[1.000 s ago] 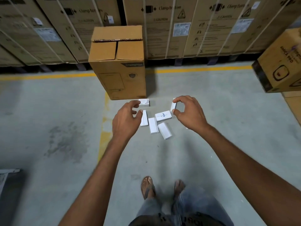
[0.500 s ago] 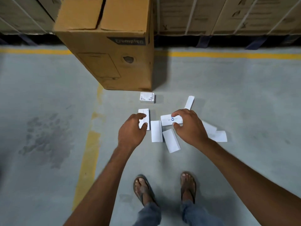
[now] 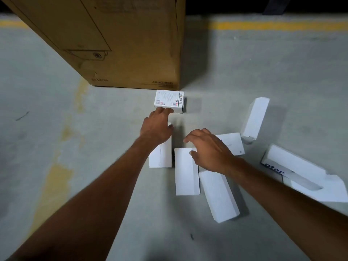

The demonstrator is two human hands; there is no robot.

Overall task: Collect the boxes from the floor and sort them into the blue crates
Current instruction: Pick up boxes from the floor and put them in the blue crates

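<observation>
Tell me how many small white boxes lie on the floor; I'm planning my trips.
8 boxes: one at the left hand, one under its wrist, two in the middle, one under the right hand, one tilted beyond, two overlapping far right. Others may be hidden.

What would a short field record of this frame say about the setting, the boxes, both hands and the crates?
Setting: concrete floor, yellow line, big cardboard carton
Boxes: white boxes scattered on the floor; printed box lies nearest the carton
Left hand: fingertips touch the printed box, nothing gripped
Right hand: spread over a plain white box, no grip seen
Blue crates: not in view
</observation>
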